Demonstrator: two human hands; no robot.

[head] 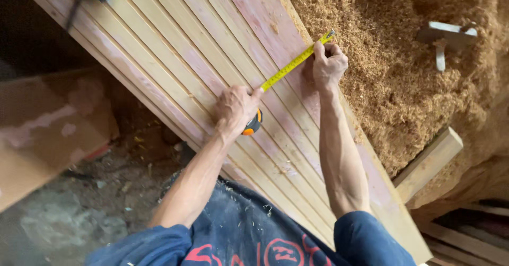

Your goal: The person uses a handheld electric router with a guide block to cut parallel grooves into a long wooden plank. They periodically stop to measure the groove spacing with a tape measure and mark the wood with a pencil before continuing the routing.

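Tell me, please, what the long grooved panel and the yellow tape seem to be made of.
The grooved panel looks like bare, unpainted wood: pale and pinkish boards with visible grain and sawdust beside it. The yellow tape stretched between the left hand and right hand looks like thin painted metal, though this is uncertain.

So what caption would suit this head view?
Left hand and right hand stretch a yellow tape measure across a grooved wooden panel.

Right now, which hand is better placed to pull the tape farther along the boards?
The left hand, probably: it already grips the tape measure case, while the right hand pins the yellow tape near its hooked end on the grooved boards.
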